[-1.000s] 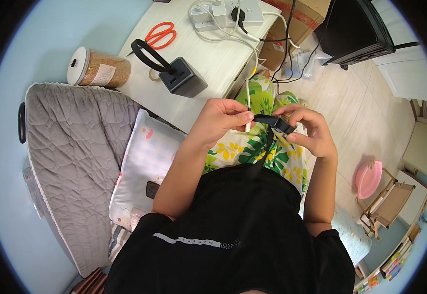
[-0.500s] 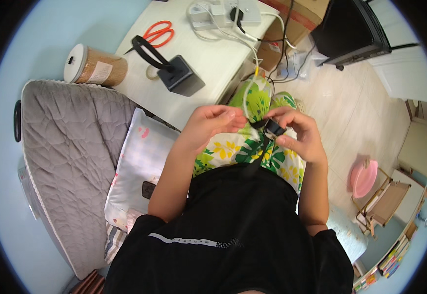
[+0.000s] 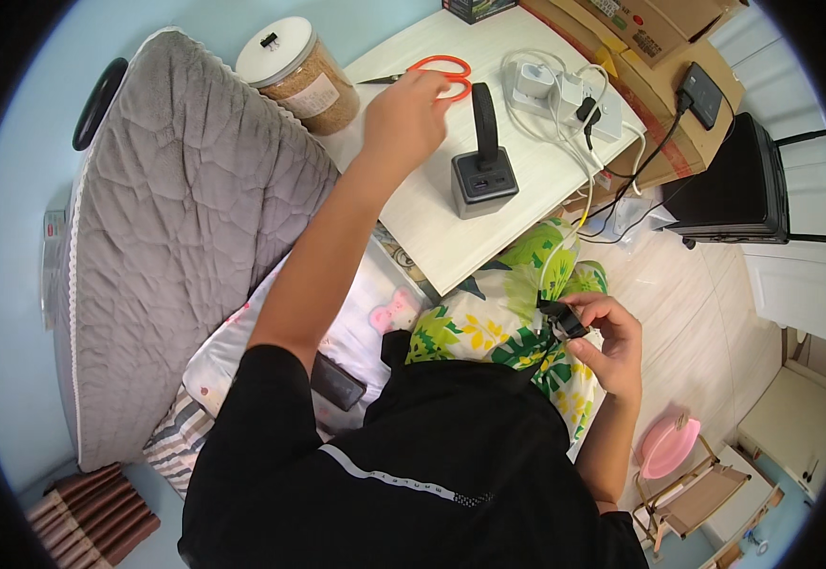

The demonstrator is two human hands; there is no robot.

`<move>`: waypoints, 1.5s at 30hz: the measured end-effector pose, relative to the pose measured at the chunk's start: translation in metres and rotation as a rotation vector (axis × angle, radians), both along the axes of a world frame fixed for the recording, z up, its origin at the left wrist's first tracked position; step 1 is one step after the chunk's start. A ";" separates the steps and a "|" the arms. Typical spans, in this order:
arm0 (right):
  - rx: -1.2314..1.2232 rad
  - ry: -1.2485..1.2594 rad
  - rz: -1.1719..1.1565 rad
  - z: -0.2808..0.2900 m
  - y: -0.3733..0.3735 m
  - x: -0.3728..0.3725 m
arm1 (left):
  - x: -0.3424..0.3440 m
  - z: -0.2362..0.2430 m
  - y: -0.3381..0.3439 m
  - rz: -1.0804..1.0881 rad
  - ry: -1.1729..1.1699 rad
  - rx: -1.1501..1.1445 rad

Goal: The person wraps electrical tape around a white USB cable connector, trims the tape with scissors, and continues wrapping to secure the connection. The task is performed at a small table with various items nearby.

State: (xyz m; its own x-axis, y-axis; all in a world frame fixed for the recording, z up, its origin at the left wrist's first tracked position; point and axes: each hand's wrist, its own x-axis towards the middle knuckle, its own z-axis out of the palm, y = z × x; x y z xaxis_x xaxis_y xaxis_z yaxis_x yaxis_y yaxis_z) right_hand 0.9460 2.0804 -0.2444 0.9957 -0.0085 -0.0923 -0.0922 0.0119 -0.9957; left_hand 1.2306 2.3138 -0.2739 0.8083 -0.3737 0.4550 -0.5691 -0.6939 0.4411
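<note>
My left hand (image 3: pixel 405 121) is stretched over the white table, beside the orange-handled scissors (image 3: pixel 456 64). Its fingers bend down and are partly hidden, so I cannot tell whether they grip anything. Above my lap, my right hand (image 3: pixel 610 341) pinches a small black device (image 3: pixel 565 321) between thumb and fingers. A white cable (image 3: pixel 548 270) runs up from beside it toward the table. On the tabletop to the right of my left hand stands a dark box-shaped device (image 3: pixel 484 185) with an upright black strap loop.
A lidded jar of brown grains (image 3: pixel 311 81) stands left of the scissors. Plugs and tangled cables surround a white power strip (image 3: pixel 574 109) at the table's right. Cardboard boxes (image 3: pixel 660 57) and a black suitcase (image 3: pixel 731 190) are beyond. A dark phone-like object (image 3: pixel 337 381) lies on the bedding.
My left hand has left my lap and reached forward over the table toward the scissors. My right hand still holds the black device. The whole view has shifted.
</note>
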 end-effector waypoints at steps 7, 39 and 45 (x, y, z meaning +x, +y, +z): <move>0.009 0.072 -0.042 0.005 0.013 0.002 | 0.083 -0.025 -0.045 -0.097 -0.027 0.614; 0.622 0.060 0.056 -0.030 0.035 -0.003 | -0.202 0.096 -0.025 -0.166 -0.106 -0.941; 1.054 0.009 -0.064 -0.019 0.043 -0.006 | -0.230 0.052 -0.059 -0.407 0.144 -0.967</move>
State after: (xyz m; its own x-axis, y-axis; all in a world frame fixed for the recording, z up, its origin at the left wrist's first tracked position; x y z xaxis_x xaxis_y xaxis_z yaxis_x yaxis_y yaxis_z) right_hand 0.9402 2.1233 -0.2635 0.9955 0.0279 -0.0906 -0.0681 0.8755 -0.4784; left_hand 1.0008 2.2549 -0.2219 0.7739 -0.1586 0.6131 -0.5778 0.2193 0.7861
